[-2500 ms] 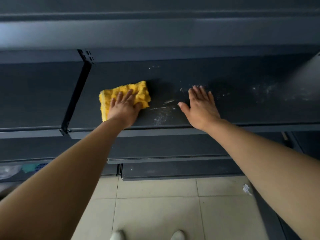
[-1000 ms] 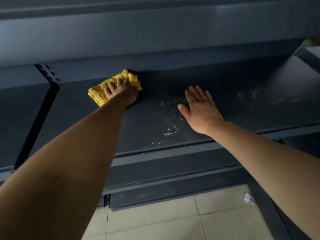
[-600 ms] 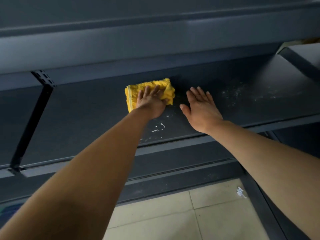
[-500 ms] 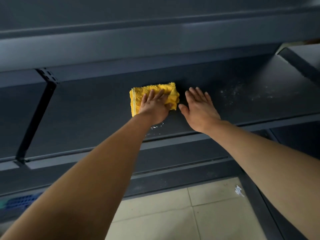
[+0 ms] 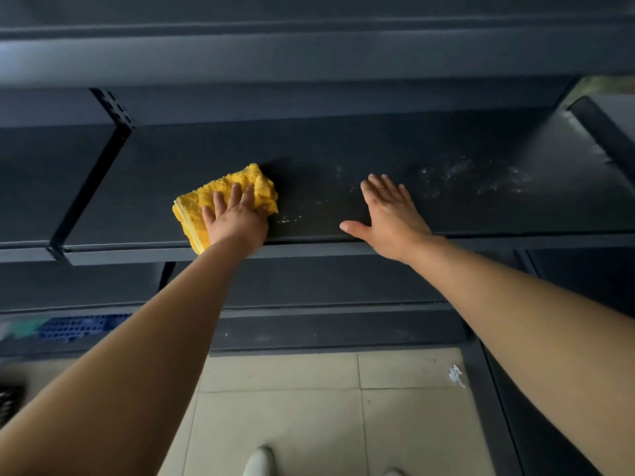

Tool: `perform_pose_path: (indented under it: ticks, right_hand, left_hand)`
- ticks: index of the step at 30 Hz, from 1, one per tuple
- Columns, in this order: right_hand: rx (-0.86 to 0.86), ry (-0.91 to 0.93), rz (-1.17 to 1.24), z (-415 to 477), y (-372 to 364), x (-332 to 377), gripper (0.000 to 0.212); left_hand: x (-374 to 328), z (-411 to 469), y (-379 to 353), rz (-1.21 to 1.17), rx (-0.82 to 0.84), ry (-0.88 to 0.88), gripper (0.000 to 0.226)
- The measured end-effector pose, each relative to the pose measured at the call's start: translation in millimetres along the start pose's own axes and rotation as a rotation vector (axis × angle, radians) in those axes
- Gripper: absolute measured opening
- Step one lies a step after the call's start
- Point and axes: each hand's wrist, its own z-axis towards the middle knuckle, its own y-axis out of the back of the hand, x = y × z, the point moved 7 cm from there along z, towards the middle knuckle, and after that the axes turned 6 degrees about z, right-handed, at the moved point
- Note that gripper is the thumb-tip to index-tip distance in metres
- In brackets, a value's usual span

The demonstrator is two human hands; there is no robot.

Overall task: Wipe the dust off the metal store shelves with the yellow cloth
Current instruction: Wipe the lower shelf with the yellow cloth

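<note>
A folded yellow cloth point(image 5: 209, 197) lies on the dark metal shelf point(image 5: 343, 149), near its front edge. My left hand point(image 5: 235, 218) presses flat on top of the cloth, fingers spread over it. My right hand point(image 5: 388, 214) rests flat on the bare shelf to the right, palm down with fingers apart, holding nothing. Pale dust streaks point(image 5: 474, 176) remain on the shelf to the right of my right hand, and small specks point(image 5: 290, 218) lie between the hands.
A black upright bracket point(image 5: 92, 183) divides this shelf from the one to the left. Another shelf point(image 5: 309, 53) hangs close above. Lower shelves point(image 5: 326, 280) jut out below. A blue crate point(image 5: 72, 326) sits low left, and a white paper scrap point(image 5: 456, 375) lies on the tiled floor.
My left hand has slid the cloth leftward and toward the front edge, away from my right hand. The right hand stayed planted. The smears near the front edge between the hands are mostly gone.
</note>
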Motion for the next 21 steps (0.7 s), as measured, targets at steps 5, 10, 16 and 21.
perform_pose_path:
  ticks: [5, 10, 16, 21]
  right_hand:
    - [0.009, -0.011, 0.0, -13.1, 0.4, -42.6, 0.081]
    - [0.0, -0.046, -0.009, -25.7, 7.5, -88.9, 0.078]
    - [-0.002, -0.078, -0.036, -36.5, 16.4, -125.6, 0.079]
    - [0.009, -0.077, -0.041, -36.8, 23.1, -127.4, 0.083]
  left_hand:
    - [-76.2, -19.6, -12.7, 0.029, 0.023, -0.038, 0.056]
    - [-172.1, -44.5, -26.0, 0.025, 0.069, -0.132, 0.057]
    - [-219.8, -60.8, -32.7, 0.024, 0.084, -0.238, 0.056]
    - [-185.5, -51.5, -27.0, 0.035, 0.127, -0.216, 0.056]
